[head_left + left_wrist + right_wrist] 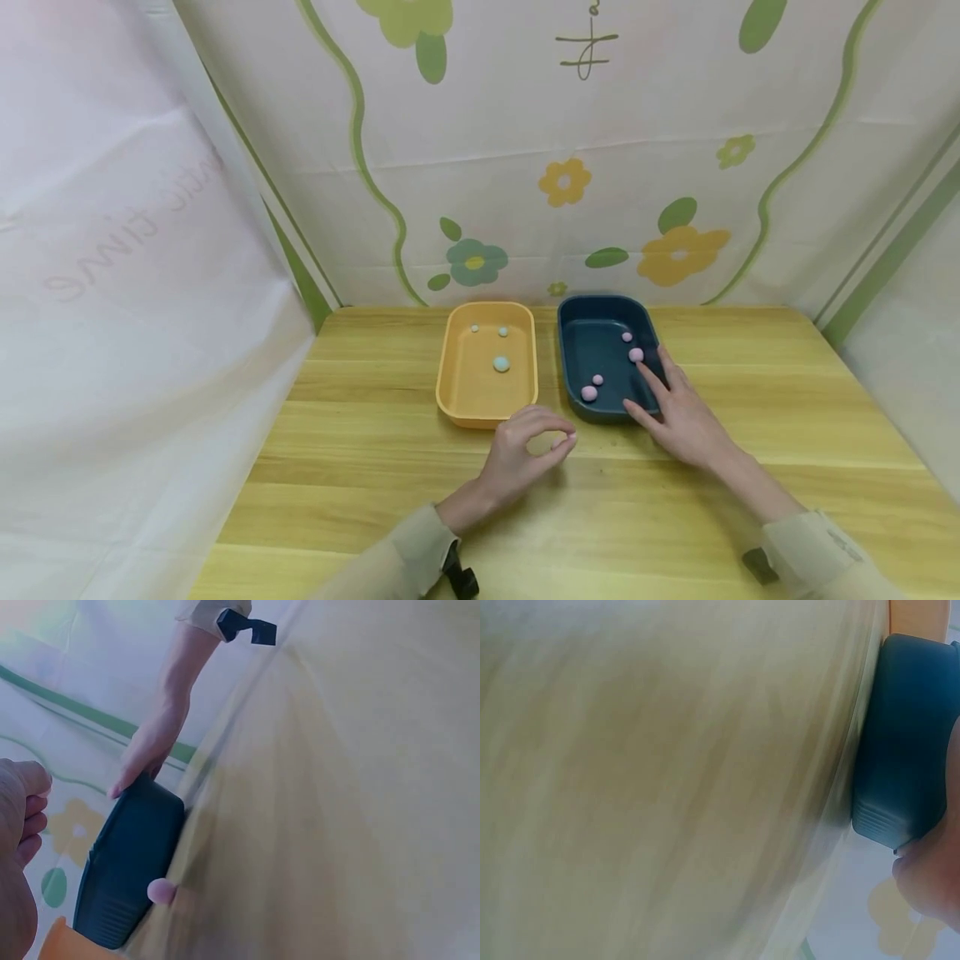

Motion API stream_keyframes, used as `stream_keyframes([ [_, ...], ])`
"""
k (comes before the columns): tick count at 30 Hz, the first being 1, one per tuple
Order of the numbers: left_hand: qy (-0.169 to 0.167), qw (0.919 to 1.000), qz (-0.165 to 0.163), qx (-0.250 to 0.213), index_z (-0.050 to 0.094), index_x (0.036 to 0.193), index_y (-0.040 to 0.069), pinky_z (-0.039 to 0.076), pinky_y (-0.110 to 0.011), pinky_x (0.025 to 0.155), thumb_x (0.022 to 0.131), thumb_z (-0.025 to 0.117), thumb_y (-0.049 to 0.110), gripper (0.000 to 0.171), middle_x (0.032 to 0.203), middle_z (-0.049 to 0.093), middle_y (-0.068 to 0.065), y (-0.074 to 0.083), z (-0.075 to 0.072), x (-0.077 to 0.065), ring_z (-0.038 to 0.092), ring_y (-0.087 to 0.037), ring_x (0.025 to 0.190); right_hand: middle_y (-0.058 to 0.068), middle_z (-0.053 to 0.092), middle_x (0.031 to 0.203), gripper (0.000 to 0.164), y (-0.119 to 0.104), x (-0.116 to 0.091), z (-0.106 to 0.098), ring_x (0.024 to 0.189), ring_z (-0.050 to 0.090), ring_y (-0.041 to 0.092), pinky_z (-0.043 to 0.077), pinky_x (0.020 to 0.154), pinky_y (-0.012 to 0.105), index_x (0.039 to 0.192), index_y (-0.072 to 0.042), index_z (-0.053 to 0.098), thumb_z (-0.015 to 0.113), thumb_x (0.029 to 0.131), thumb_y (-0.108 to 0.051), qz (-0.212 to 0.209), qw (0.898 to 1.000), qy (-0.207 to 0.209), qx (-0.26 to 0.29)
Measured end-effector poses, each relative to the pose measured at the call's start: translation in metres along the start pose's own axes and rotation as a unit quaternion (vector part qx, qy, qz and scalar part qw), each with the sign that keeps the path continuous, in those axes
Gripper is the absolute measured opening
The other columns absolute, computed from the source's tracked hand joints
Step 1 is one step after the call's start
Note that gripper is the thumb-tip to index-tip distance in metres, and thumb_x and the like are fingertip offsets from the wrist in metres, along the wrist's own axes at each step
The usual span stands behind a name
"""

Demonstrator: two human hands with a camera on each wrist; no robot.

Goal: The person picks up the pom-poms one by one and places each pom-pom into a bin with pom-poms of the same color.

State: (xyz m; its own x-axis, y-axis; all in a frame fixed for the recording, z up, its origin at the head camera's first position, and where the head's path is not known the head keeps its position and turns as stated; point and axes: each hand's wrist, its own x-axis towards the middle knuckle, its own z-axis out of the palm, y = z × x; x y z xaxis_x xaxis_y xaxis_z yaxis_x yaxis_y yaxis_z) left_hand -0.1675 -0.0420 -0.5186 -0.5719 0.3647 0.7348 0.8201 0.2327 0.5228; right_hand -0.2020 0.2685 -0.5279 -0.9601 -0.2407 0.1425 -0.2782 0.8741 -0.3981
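Observation:
My left hand [525, 450] hovers over the table in front of the two trays, with thumb and index fingertips meeting. Between those fingertips is a pale pink bit, seemingly a small ball, mostly hidden. Just beyond, a pink ball [161, 891] rests on the table beside the dark blue tray [131, 859]. My right hand [690, 421] reaches over that tray's right side with fingers spread. Its index fingertip is at a pink ball [636, 356] inside, though contact is unclear. Several pink balls lie in this tray. In the right wrist view, part of the right hand [934, 874] is beside the tray's edge.
Left of the blue tray stands a yellow tray [487, 396] holding light blue balls, the largest [501, 364] near its middle. Both trays are at the back of the wooden table [360, 467]. A flower-printed cloth [525, 108] hangs directly behind them.

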Motion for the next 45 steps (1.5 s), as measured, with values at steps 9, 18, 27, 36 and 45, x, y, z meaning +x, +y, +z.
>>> stream_keyframes([
  [9, 0.003, 0.9998, -0.001, 0.017, 0.083, 0.103, 0.007, 0.062, -0.020, 0.096, 0.092, 0.087, 0.003, 0.012, 0.101, 0.084, -0.004, -0.008, 0.003, 0.025, 0.078, -0.015, 0.100, 0.030, 0.005, 0.183, 0.084, -0.001, -0.001, 0.001, 0.160, 0.027, 0.064, 0.035, 0.122, 0.082, 0.168, 0.002, 0.038, 0.062, 0.110, -0.054, 0.003, 1.000, -0.002, -0.003],
  [18, 0.001, 0.9995, -0.026, 0.017, 0.083, 0.104, 0.003, 0.062, -0.021, 0.100, 0.094, 0.087, 0.007, 0.012, 0.104, 0.084, -0.007, -0.010, 0.005, 0.051, 0.078, -0.021, 0.103, 0.031, 0.005, 0.183, 0.085, 0.001, 0.000, 0.000, 0.162, 0.024, 0.063, 0.034, 0.121, 0.082, 0.168, 0.004, 0.038, 0.061, 0.110, -0.054, -0.004, 1.000, 0.000, -0.004],
  [27, 0.014, 0.9992, -0.016, 0.033, 0.083, 0.105, 0.004, 0.062, -0.022, 0.100, 0.095, 0.085, 0.006, 0.011, 0.104, 0.084, -0.009, -0.021, 0.007, 0.075, 0.078, -0.022, 0.105, 0.031, 0.005, 0.183, 0.085, 0.000, 0.000, 0.001, 0.162, 0.024, 0.062, 0.033, 0.122, 0.082, 0.168, 0.003, 0.037, 0.062, 0.110, -0.054, 0.000, 1.000, -0.006, -0.004],
  [36, 0.005, 0.9981, -0.043, 0.044, 0.083, 0.107, 0.005, 0.062, -0.024, 0.101, 0.096, 0.085, 0.007, 0.011, 0.105, 0.084, -0.008, -0.029, 0.015, 0.084, 0.078, -0.022, 0.106, 0.031, 0.004, 0.183, 0.086, -0.001, 0.000, 0.000, 0.162, 0.023, 0.063, 0.033, 0.122, 0.082, 0.169, 0.002, 0.036, 0.060, 0.110, -0.056, 0.000, 1.000, -0.009, -0.003],
  [45, 0.002, 0.9965, -0.047, 0.068, 0.084, 0.107, 0.007, 0.061, -0.021, 0.101, 0.097, 0.085, 0.010, 0.011, 0.106, 0.084, -0.005, -0.033, 0.024, 0.099, 0.077, -0.020, 0.107, 0.031, 0.003, 0.183, 0.086, 0.001, 0.001, 0.002, 0.161, 0.024, 0.064, 0.033, 0.121, 0.083, 0.169, 0.003, 0.036, 0.059, 0.111, -0.056, 0.001, 1.000, -0.008, 0.000],
])
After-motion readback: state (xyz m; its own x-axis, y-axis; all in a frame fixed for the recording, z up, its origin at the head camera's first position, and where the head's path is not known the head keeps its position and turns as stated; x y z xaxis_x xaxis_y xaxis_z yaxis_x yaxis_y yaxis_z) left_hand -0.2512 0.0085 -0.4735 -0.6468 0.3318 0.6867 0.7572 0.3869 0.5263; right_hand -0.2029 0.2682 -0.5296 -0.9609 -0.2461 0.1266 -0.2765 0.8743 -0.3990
